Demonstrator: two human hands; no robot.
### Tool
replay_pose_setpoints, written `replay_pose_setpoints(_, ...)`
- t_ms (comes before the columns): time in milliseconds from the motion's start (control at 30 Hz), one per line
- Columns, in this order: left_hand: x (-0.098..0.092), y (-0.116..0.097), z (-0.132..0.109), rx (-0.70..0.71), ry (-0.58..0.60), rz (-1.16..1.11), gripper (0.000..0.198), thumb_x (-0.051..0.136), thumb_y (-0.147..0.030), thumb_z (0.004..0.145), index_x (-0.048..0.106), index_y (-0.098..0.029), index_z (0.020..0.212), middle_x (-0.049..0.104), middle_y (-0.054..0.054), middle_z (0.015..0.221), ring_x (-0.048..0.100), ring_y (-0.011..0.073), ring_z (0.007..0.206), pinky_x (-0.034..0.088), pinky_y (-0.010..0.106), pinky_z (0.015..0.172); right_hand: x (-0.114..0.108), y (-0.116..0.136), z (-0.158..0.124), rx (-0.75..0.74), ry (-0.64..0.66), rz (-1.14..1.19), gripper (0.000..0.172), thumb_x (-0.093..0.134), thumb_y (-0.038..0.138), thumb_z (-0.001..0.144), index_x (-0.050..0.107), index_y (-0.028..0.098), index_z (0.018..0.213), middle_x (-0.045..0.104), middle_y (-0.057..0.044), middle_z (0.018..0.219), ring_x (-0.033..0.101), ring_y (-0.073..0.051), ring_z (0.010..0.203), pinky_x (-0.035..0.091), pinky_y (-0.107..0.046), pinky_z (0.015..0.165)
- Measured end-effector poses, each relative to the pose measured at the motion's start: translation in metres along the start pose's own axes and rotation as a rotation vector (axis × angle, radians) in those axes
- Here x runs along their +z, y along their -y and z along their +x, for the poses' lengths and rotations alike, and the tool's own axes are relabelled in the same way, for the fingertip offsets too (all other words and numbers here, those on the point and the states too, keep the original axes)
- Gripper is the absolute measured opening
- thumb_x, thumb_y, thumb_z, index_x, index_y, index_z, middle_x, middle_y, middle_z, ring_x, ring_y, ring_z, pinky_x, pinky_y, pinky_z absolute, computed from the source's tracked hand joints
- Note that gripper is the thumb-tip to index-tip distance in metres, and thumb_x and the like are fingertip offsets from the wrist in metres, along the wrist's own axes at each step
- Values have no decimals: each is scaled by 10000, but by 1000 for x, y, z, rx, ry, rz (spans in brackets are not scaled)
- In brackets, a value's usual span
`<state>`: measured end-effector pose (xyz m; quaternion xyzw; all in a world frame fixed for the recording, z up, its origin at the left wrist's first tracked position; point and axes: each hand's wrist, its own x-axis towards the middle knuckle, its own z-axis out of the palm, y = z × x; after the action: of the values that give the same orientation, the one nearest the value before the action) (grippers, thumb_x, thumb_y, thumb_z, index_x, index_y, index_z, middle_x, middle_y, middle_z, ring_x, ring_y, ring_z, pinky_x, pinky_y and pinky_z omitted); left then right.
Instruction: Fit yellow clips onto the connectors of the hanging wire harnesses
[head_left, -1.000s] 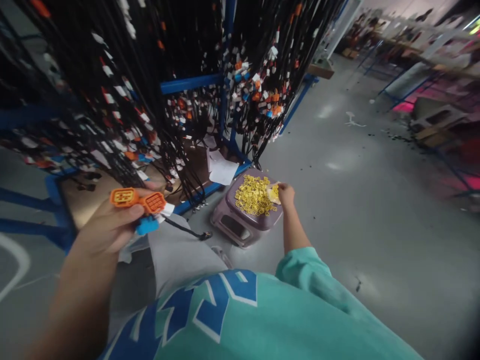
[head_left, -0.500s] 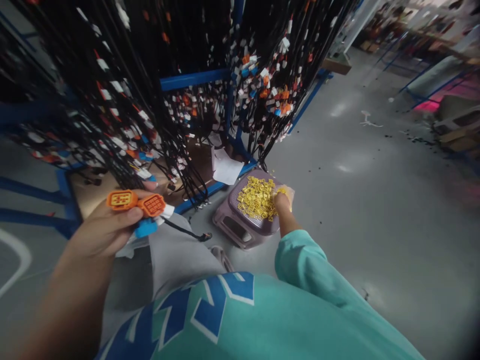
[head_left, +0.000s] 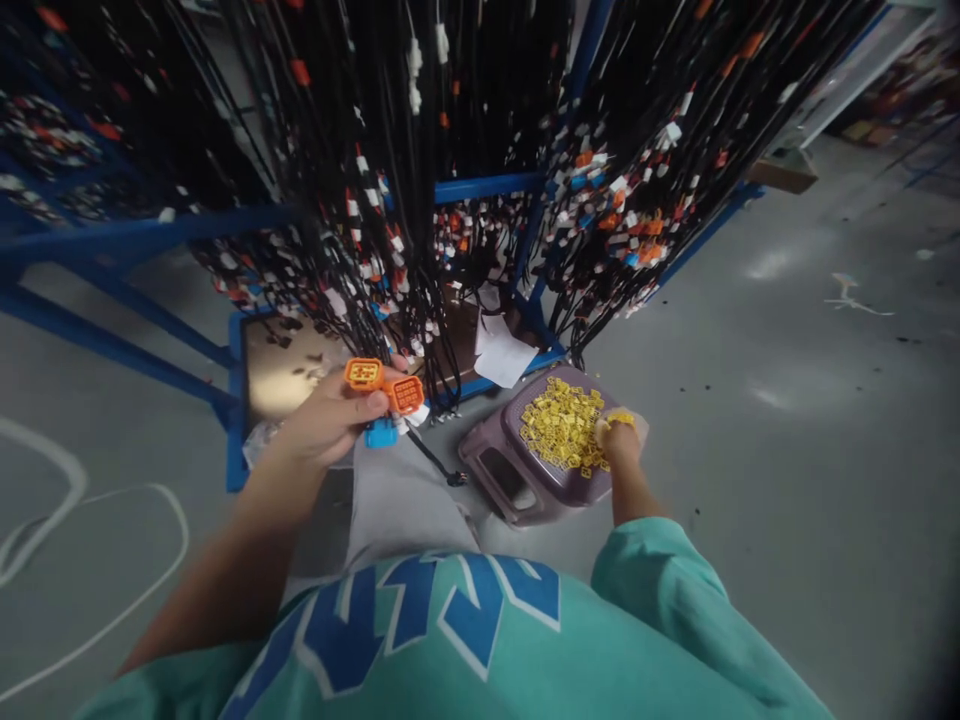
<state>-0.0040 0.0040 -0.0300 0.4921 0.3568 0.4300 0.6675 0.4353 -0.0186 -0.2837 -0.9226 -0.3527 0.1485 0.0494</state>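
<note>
My left hand (head_left: 341,412) is closed around a pair of orange connectors, thumb pressed on them. One orange connector (head_left: 364,374) has a yellow insert; the other orange connector (head_left: 405,395) shows an orange grid face. Below them hang a blue connector (head_left: 381,433), white connectors and a short black cable (head_left: 431,458). My right hand (head_left: 622,445) is closed at a clear plastic bag (head_left: 641,427) with yellow pieces in it, on the right edge of a purple plastic stool (head_left: 480,445). A heap of small yellow plastic pieces (head_left: 559,425) covers the stool's top beside that hand.
Dense black wire harnesses (head_left: 495,90) with white, orange and blue connectors hang from a blue metal rack (head_left: 487,187) in front. White paper (head_left: 504,352) lies at the rack's base. A white hose or cord (head_left: 176,520) curves over the floor at left.
The view has swung left, so the rack, stool and both hands appear farther right. My left hand still holds the orange connectors; my right hand stays at the bag on the stool.
</note>
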Motion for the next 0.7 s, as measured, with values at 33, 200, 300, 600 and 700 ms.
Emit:
replay_pose_setpoints(33,0,0,0,6,5,-1,401,886,-376,443,746,-134,730,682,34,697,608,109,600,498,193,552,-4,1,-1,4,9,6,318,539,335,901,556,145,1155,581,-86,1159,594,-189,998,514,-399,849)
replay_pose_setpoints(200,-5,0,-1,18,-25,6,403,889,-380,432,745,-160,738,710,24,820,631,110,654,527,195,615,-19,8,-16,-1,-8,76,267,479,274,918,609,155,1119,626,-95,1101,603,-195,998,488,-346,841)
replay_pose_setpoints(300,-7,1,-1,-12,-43,46,448,887,-429,391,750,-180,737,714,10,909,632,113,657,530,194,572,-12,10,-44,-9,-41,133,315,423,235,898,648,205,1117,657,-97,1071,610,-208,994,464,-280,783)
replay_pose_setpoints(600,-13,-7,-4,9,-25,237,443,860,-495,402,778,-211,731,725,38,757,591,132,566,510,217,485,42,-24,-110,112,-18,264,352,484,188,814,630,120,1128,609,-157,1113,581,-213,986,433,-274,806)
replay_pose_setpoints(700,-20,-8,-5,-43,-18,231,464,864,-489,378,777,-208,737,738,42,806,630,194,717,541,253,596,50,-28,-106,114,-3,321,315,561,222,770,646,132,1060,611,-127,1074,557,-211,1004,419,-269,839)
